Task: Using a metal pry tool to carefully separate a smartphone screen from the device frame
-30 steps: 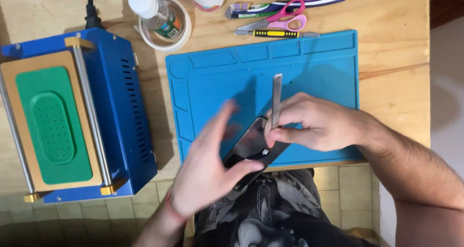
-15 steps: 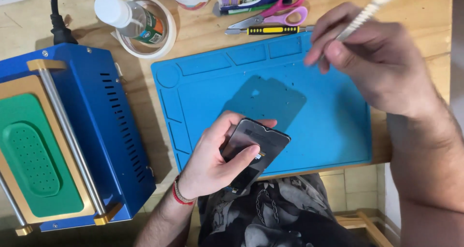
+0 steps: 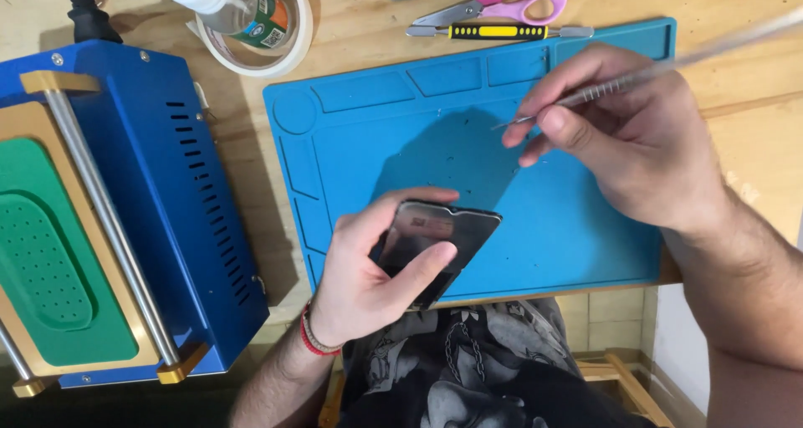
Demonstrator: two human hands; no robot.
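Metal tool (image 3: 636,75) pinched in right hand (image 3: 623,139); left hand (image 3: 376,269) grips dark phone (image 3: 435,248).

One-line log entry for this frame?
left hand: holds dark phone panel | right hand: holds metal pry tool | blue mat: beneath

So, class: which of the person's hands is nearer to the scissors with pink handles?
The right. The right hand, holding a thin metal tool, is just below the scissors. The left hand holds a dark phone part much lower, at the mat's near edge.

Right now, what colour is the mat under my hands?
Light blue work mat, seen best in the head view.
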